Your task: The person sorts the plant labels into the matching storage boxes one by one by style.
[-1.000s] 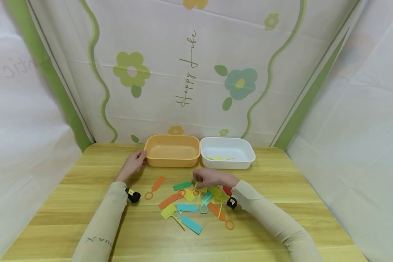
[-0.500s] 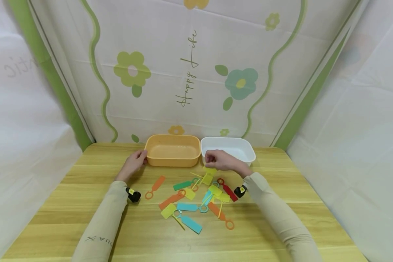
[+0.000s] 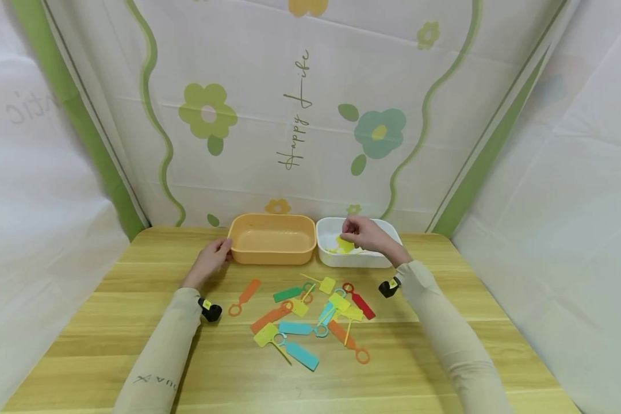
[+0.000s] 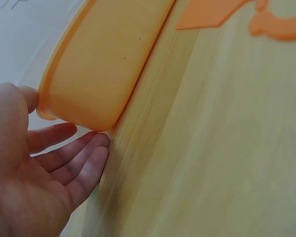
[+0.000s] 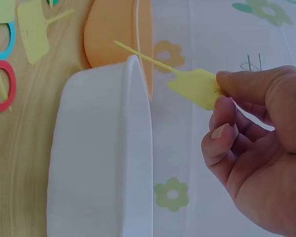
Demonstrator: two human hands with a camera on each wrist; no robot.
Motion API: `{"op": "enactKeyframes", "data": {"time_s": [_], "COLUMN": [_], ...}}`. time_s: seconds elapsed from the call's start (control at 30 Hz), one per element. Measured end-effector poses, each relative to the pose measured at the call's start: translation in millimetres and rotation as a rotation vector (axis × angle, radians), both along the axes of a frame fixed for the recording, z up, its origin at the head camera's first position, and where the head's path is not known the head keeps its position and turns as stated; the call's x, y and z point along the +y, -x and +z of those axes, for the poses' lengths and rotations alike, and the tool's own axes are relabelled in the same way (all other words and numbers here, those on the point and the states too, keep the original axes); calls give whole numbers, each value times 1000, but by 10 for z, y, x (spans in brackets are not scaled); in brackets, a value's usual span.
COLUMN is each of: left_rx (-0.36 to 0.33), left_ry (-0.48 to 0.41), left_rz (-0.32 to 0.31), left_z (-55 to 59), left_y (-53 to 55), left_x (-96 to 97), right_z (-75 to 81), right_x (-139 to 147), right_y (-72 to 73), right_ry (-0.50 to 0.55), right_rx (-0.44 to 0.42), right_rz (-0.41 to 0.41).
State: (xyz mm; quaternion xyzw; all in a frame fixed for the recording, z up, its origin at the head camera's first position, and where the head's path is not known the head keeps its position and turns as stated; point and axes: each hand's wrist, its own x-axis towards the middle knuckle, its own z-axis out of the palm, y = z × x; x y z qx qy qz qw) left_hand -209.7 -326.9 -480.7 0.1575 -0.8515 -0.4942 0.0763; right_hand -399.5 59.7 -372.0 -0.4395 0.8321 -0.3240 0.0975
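Between thumb and index finger, my right hand pinches a flat yellow plastic tag with a thin pointed tail. It holds this tag over the white bin, where other yellow pieces show inside. At the left end of the orange bin is my left hand. In the left wrist view its thumb touches the rim, and its straight, relaxed fingers rest against the end wall and the table.
On the table lies a loose spread of tags: several yellow, blue and orange ones, a green tag and a red tag. A blue tag lies nearest the front. Behind the bins hangs a printed curtain.
My right hand has lifted a yellow tag from the spread and carried it back and to the right, over the white bin. The left hand stays at the orange bin.
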Motion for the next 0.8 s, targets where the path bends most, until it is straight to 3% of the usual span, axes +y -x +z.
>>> {"op": "enactKeyframes", "data": {"time_s": [0.2, 0.43, 0.8], "left_rx": [6, 3, -5], "left_ry": [-9, -11, -3], "left_rz": [5, 7, 6], "left_z": [1, 6, 19], "left_y": [-4, -1, -17], "left_x": [4, 6, 17], "right_z": [18, -69, -238], "right_x": [50, 121, 137], "right_y": [121, 279, 397], "right_ry": [52, 66, 16], "right_rx": [-9, -28, -92], "right_rz": [-44, -109, -100]}}
